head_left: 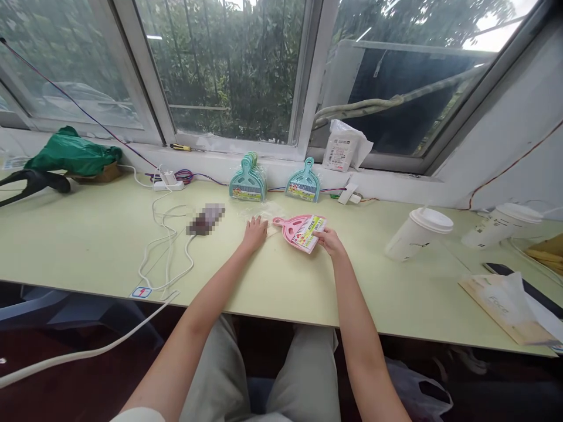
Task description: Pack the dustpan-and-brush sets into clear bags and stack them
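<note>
A small pink dustpan [288, 229] with a yellow-green printed label card [309, 232] rests just above the table, its handle pointing left. My right hand [331, 242] pinches it at the right edge, by the label. My left hand [255, 233] lies on the table with its fingers stretched out, touching the near edge of a clear plastic bag [269, 209]. Behind stand several teal dustpans [247, 179] in a stack, each with a label. One more teal dustpan with a brush [303, 183] leans upright to the right of the stack.
White cables [169, 246] and a blurred-out object [206, 220] lie on the left. A power strip [168, 185] and a screwdriver [180, 147] are near the window. On the right are a white cup [417, 234], another cup [501, 225], a tissue pack [505, 308] and a phone [528, 287].
</note>
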Demonstrator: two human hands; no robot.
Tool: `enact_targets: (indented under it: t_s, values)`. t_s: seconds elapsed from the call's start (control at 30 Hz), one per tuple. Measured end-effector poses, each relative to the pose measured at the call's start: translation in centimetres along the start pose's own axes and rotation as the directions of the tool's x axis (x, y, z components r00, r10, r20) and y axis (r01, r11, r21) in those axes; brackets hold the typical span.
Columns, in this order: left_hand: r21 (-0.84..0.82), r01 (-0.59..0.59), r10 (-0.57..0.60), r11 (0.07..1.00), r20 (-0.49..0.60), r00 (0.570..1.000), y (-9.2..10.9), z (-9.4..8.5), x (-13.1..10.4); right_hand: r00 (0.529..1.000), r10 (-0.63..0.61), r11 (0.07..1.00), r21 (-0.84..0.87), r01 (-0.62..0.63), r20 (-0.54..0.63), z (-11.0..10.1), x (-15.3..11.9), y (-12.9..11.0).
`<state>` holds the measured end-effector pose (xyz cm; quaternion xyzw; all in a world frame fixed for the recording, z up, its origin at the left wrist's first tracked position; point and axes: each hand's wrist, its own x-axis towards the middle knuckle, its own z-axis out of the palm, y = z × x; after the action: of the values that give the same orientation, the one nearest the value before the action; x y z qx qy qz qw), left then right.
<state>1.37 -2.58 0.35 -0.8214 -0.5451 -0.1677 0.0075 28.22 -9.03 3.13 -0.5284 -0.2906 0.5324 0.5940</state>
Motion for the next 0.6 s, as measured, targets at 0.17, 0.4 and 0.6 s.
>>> enact_targets:
  t_s: [0.17, 0.4, 0.6]
  values:
    - [0.035, -0.008, 0.009, 0.999, -0.025, 1.000, 0.4, -0.3, 0.0, 0.993, -0.077, 0.997, 0.010, 0.078, -0.085, 1.2, -0.3, 0.3]
    - [0.153, 0.064, -0.075, 0.986, 0.066, 0.995, -0.2, -1.0, 0.3, 0.998, -0.045, 0.996, -0.068, 0.048, 0.046, 0.9, -0.8, -0.2]
    - [0.173, 0.100, -0.111, 0.980, 0.055, 0.992, -0.6, -1.4, 0.5, 1.000, -0.028, 0.998, -0.054, 0.028, 0.010, -0.3, -0.8, -0.9]
